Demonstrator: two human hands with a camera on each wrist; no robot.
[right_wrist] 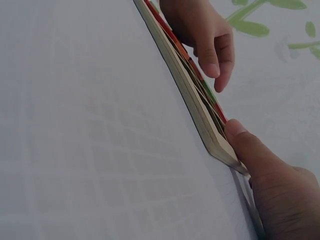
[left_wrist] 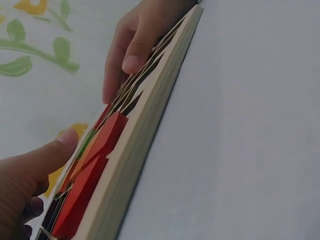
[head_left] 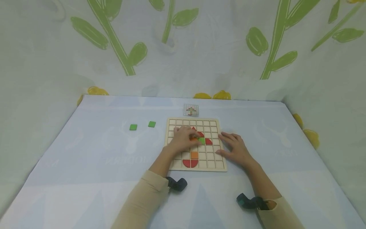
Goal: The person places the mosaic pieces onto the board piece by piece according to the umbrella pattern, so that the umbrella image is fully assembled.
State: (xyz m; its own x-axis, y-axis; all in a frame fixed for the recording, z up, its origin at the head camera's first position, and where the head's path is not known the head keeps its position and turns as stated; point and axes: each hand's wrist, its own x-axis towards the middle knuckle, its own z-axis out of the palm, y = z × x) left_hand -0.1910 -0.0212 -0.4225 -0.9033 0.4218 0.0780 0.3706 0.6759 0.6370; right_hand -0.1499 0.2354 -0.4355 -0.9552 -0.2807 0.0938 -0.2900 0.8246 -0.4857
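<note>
A wooden grid board (head_left: 211,164) lies on the table, with red, orange and green tiles in its cells. Over its middle is my left hand (head_left: 183,140), thumb and forefinger apart near a green square tile (head_left: 201,141). No piece shows between those fingers; the hand covers some cells beneath. My right hand (head_left: 235,149) rests at the board's right edge, its thumb (right_wrist: 242,137) touching the rim. Two red quarter-round tiles (head_left: 190,163) lie in the bottom row below an orange square (head_left: 194,155). Another red quarter-round (head_left: 208,141) sits right of the green tile.
Two loose green square tiles, one farther left (head_left: 133,127) and one nearer the board (head_left: 152,124), lie on the table. A small pattern card (head_left: 190,110) is behind the board. Leaf-printed cloth (head_left: 211,63) hangs around the table.
</note>
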